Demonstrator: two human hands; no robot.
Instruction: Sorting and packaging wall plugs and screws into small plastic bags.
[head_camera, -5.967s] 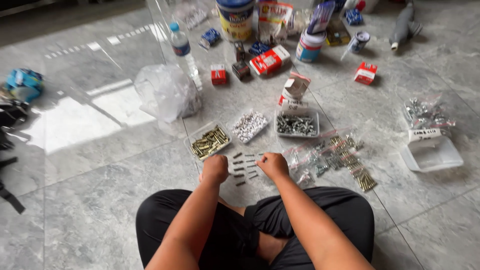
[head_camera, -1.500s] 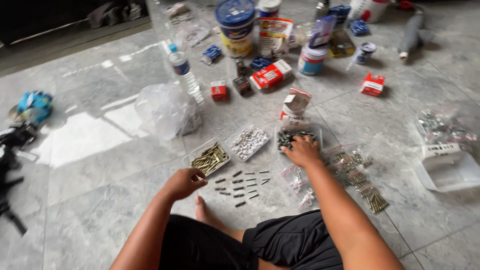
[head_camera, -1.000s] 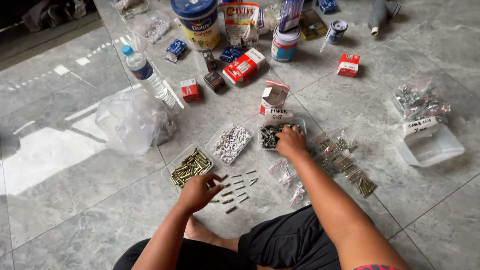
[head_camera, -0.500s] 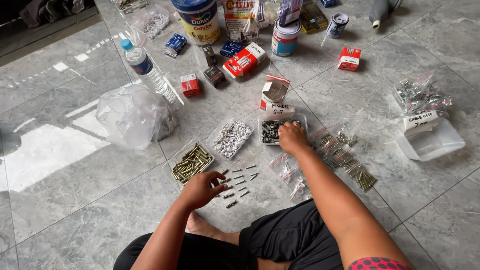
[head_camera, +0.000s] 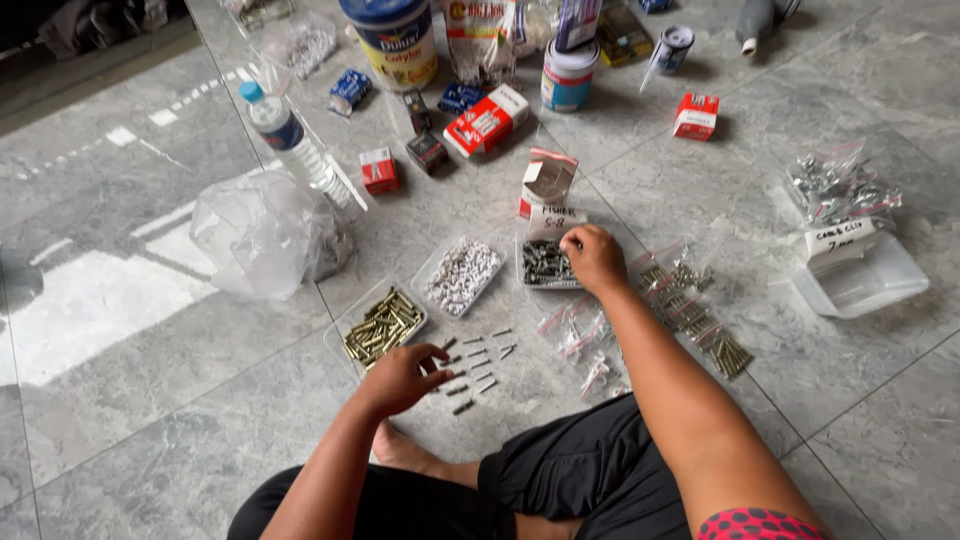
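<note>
1. Screws, dark, small and stiff, fill a clear tray mid-floor; my right hand pinches into them, best taken by the shank.
2. My left hand rests, loosely curled and holding nothing, beside loose fasteners.

Floor inventory: three clear trays of fasteners, three small red boxes, one water bottle, two paint cans.

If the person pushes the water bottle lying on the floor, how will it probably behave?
The water bottle lies on its side and is round, so it would likely roll. It looks like thin clear plastic, probably light and easily dented. How full it is cannot be told.
</note>
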